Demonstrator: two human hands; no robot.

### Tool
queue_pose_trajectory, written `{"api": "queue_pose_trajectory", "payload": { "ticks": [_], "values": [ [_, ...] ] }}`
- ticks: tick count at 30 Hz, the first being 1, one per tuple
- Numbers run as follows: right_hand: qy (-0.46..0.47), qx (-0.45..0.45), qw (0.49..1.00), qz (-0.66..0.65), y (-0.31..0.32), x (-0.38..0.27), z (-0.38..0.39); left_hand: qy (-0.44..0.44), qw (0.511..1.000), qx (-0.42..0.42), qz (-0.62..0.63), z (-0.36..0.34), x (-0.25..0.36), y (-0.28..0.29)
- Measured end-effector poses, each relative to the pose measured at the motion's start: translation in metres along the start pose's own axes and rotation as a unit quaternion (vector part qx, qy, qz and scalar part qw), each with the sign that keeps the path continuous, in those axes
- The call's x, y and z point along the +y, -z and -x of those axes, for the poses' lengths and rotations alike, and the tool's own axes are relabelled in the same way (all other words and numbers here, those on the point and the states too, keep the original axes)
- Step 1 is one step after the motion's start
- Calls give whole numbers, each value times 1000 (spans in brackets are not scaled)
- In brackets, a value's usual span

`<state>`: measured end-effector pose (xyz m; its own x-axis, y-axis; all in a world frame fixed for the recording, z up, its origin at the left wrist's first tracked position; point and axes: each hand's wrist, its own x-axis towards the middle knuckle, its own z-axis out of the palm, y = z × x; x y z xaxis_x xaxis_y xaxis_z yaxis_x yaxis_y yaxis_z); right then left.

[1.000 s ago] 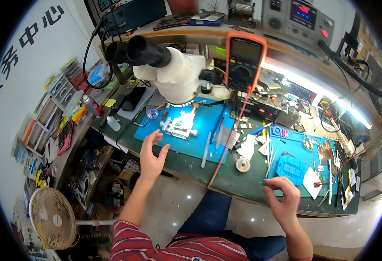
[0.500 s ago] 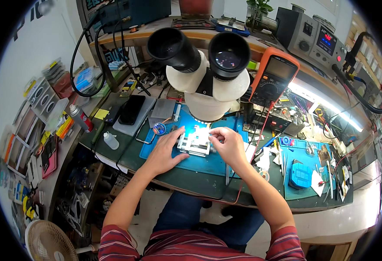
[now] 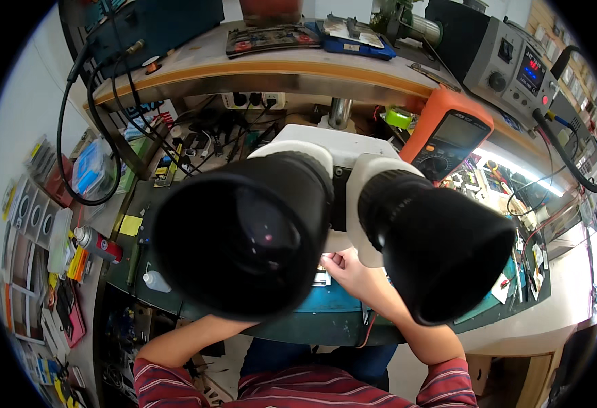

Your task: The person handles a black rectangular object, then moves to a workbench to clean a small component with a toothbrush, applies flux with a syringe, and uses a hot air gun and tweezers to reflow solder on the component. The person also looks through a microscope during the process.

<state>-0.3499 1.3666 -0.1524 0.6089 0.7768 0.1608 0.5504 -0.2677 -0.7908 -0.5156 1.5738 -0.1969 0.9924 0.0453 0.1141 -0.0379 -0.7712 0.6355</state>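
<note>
The microscope's two black eyepieces (image 3: 244, 231) loom large and cover much of the bench. Behind the left eyepiece my left hand is hidden; only my left forearm (image 3: 200, 333) shows below it. My right hand (image 3: 346, 268) is between the eyepieces, its fingers curled together in a pinch at the right side of a small metal holder (image 3: 321, 277). Whatever the fingertips grip is too small to make out. The holder, mostly covered by the left eyepiece, rests on a blue work mat (image 3: 329, 300).
An orange multimeter (image 3: 451, 132) leans at the right of the microscope, under a grey soldering or hot-air station (image 3: 512, 68). A shelf (image 3: 278, 73) crosses the back. At left stand a spray can (image 3: 99, 243) and a small white bottle (image 3: 157, 281). A black cable (image 3: 63, 136) loops nearby.
My head has come forward and down over the microscope, so its eyepieces look far larger and now hide my left hand and most of the holder. My right hand stays by the holder, still pinched.
</note>
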Motion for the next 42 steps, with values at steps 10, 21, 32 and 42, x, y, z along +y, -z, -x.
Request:
{"api": "queue_pose_trajectory", "payload": {
  "ticks": [10, 21, 32, 42],
  "values": [
    [29, 58, 998, -13, 9, 60, 24, 15, 997, 11, 77, -13, 10, 37],
    [81, -25, 996, -27, 40, -14, -3, -168, 981, 9, -101, -13, -39, 4],
    [-106, -181, 959, 191, 44, -29, -4, 54, 992, 13, 117, -16, -6, 17],
    [49, -20, 991, 125, 12, 27, 25, 14, 993, 20, 117, -9, -16, 12]
  ]
}}
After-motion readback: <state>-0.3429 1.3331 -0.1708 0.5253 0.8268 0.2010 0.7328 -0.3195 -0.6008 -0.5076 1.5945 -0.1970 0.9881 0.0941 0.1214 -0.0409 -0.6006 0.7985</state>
